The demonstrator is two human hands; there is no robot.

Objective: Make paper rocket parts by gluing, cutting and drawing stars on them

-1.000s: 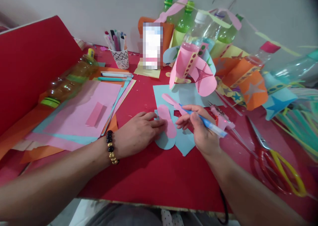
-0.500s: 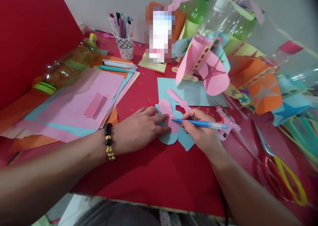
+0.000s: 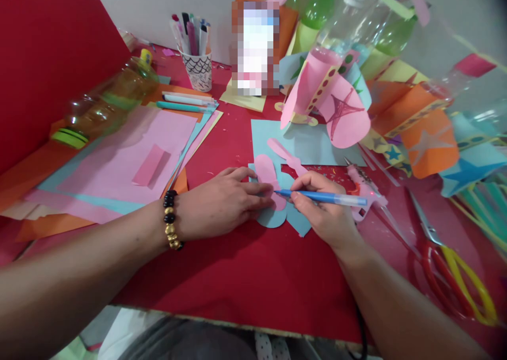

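My left hand lies flat with its fingers stretched over a pink paper cutout, pressing it onto a light blue paper piece. My right hand is closed round a blue pen, whose tip is at the pink cutout's right edge, close to my left fingertips. Just above my right hand lies a pink paper propeller, its lower end hidden behind the fingers. A larger light blue sheet is spread behind these pieces.
To the right are a pink glue gun and scissors with red and yellow handles. Paper-wrapped bottles crowd the back right. Stacked paper, a clear bottle and a pen cup are at left and back.
The view has shifted slightly. My left hand still holds the pink cutout down, and the pen tip stays near its edge with little visible movement.
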